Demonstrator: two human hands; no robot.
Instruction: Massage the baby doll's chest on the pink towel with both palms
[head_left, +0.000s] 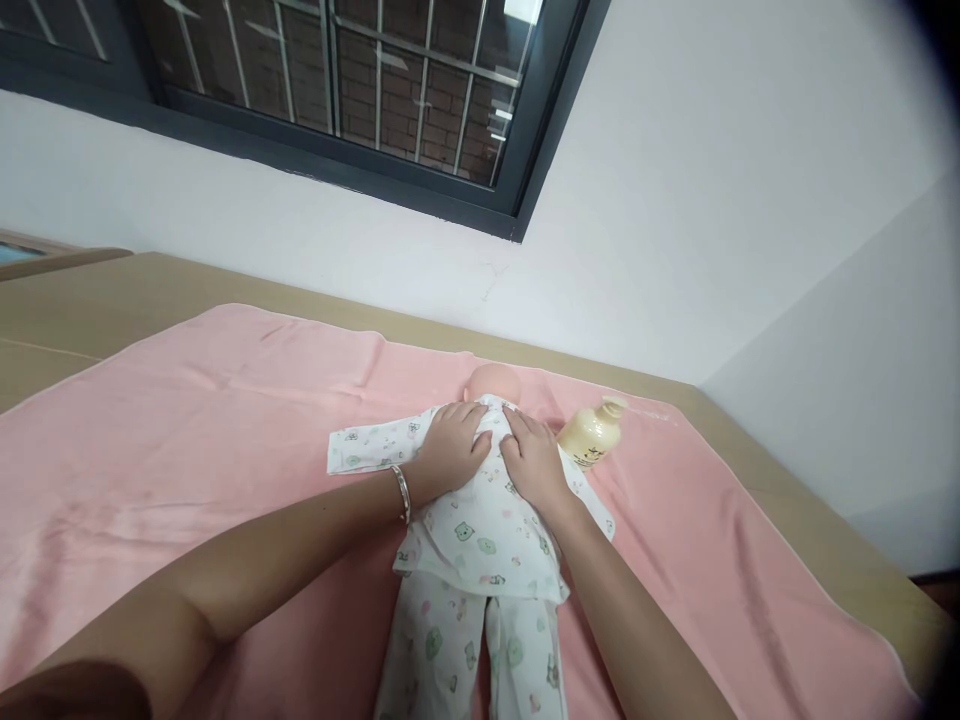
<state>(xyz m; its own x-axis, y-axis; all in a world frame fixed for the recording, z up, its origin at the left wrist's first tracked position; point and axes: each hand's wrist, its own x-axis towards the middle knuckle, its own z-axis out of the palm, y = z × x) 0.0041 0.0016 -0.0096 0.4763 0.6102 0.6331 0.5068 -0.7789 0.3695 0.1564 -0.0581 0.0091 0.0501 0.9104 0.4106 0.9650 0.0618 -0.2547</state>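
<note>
White cotton-like cloth printed with small green and pink figures covered the doll [486, 520], which lay stretched out at the middle of the pink blanket [247, 420], its head [493, 381] toward the wall. Whether it lay face up or face down could not be told. The top [480, 560] reached past the waist and overlapped the trousers [439, 640], whose legs ran out of view at the lower edge.

The left hand [454, 447] and the right hand [534, 455] rested side by side on the upper part of the top, just below the head. On both, the fingers were extended and laid flat, the thumbs pointing inward with a narrow gap between them; neither hand had hold of anything. A silver-coloured bracelet [402, 494] circled the left wrist.

One sleeve [371, 446] lay straight out beyond the left hand; the other slanted down beyond the right forearm.

Near the right hand was a pale yellow bottle [592, 432] with dark lettering and a pump top, its lower part partly hidden.

The blanket was wrinkled in places and covered much of the wood-coloured tabletop [731, 450]. Behind rose a white wall [637, 250] and a dark-framed window [517, 195], with metal bars and brickwork beyond the glass.
</note>
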